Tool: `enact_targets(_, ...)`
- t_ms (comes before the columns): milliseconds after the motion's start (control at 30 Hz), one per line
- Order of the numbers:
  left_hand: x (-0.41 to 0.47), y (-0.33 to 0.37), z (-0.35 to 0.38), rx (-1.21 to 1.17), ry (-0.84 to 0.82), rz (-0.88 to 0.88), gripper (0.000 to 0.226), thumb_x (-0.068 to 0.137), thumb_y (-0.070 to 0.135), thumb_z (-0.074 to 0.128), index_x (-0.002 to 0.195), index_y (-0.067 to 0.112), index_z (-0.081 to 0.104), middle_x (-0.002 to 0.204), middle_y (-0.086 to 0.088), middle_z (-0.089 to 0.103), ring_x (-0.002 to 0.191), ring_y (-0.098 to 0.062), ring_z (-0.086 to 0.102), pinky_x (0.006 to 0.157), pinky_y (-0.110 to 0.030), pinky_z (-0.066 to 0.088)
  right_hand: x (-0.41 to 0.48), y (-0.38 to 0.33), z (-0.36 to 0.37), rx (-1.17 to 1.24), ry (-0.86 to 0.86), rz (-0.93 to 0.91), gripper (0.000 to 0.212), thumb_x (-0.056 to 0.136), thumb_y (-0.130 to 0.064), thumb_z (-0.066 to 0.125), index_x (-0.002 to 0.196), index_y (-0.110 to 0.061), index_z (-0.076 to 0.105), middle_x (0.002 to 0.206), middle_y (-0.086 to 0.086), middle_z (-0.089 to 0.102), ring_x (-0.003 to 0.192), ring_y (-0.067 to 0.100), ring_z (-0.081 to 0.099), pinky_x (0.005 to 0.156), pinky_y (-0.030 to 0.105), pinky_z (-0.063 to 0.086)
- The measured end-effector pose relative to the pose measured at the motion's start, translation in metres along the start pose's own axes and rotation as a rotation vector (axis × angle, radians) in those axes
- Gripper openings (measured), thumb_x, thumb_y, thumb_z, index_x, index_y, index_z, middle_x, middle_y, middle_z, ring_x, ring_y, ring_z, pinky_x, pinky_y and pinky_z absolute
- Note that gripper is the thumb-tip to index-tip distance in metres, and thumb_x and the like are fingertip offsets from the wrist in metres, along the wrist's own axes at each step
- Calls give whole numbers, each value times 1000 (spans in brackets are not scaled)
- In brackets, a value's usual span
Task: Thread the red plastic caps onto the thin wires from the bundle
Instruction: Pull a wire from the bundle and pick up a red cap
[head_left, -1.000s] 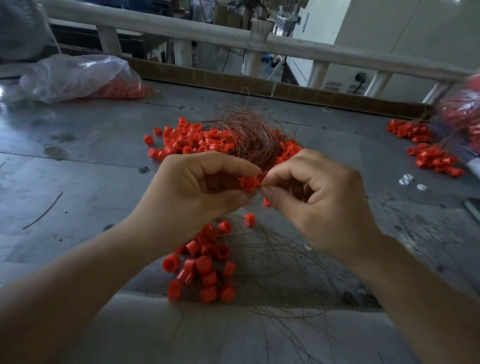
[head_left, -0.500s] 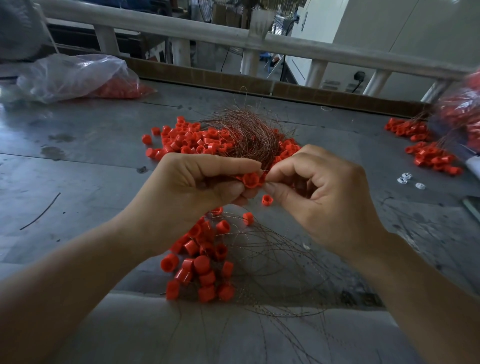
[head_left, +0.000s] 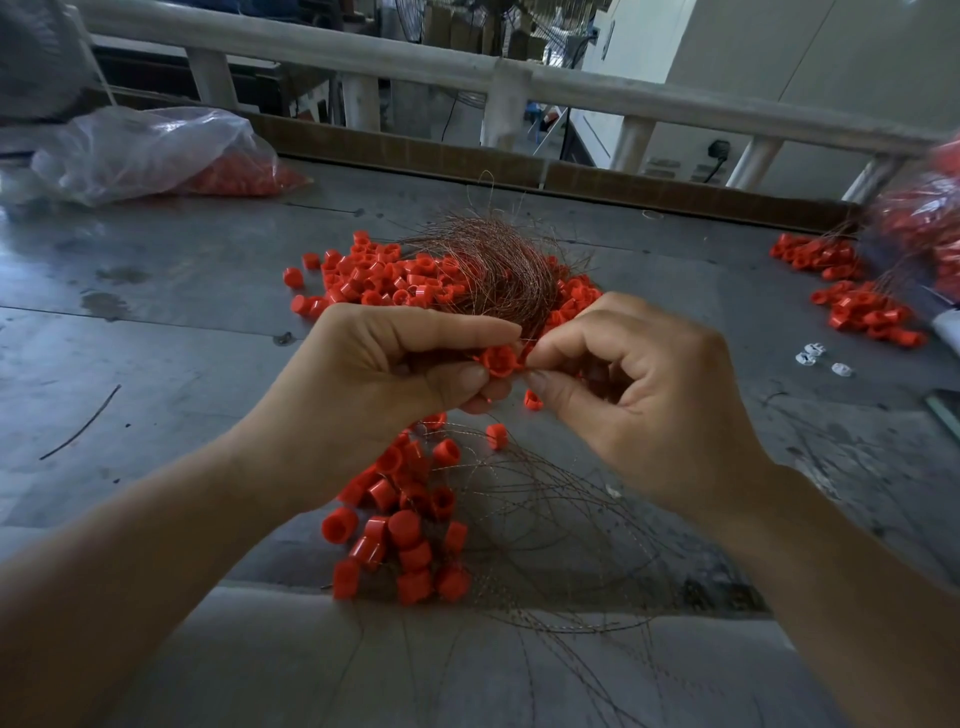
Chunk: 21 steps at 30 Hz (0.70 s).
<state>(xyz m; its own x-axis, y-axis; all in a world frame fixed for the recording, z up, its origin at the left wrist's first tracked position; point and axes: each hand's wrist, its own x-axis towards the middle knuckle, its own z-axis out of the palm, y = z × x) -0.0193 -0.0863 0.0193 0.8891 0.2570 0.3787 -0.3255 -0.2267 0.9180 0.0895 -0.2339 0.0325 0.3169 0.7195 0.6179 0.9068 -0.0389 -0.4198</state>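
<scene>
left hand (head_left: 374, 384) is gripping a red cap (head_left: 498, 361) between thumb and forefinger, above the table (head_left: 156, 322). right hand (head_left: 649, 405) is pinching thumb to forefinger right against that cap; can't tell if a wire is in the pinch. wire bundle (head_left: 493, 265) is fanning out just behind the hands, over the loose caps (head_left: 384, 278). threaded caps (head_left: 405, 525) are lying under the left wrist. plastic bag (head_left: 156, 150) is sitting far left.

A white railing (head_left: 415, 61) runs behind the scuffed grey metal table (head_left: 156, 364), a pale wall (head_left: 805, 52) beyond.
</scene>
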Motion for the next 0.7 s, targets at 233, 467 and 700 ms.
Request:
enact_targets(233, 0, 0, -3, -263, -63, -30, 30, 60, 16, 73, 88, 26, 75, 86, 2, 74, 77, -9, 70, 66, -16, 53, 4, -2, -7, 290, -35, 159, 20, 76, -4, 62, 79, -23, 65, 70, -11, 61, 62, 3, 56, 54, 9, 40)
enact_targets(467, -1, 0, -4, -242, -173, -65, 31, 61, 46, 77, 90, 36, 72, 92, 11, 72, 83, -3, 68, 69, -16, 52, 4, -7, -3, 615, -169, 360, 33, 70, 5, 71, 73, -20, 50, 59, -5, 61, 54, 5, 59, 47, 11, 42)
enact_targets(700, -1, -4, -4, -285, -172, -91, 31, 63, 41, 77, 92, 31, 72, 93, 6, 73, 84, -7, 69, 69, -18, 53, 8, -4, -8, 633, -243, 399, 18, 69, -14, 69, 74, -14, 51, 59, -3, 64, 47, 9, 59, 38, 17, 42)
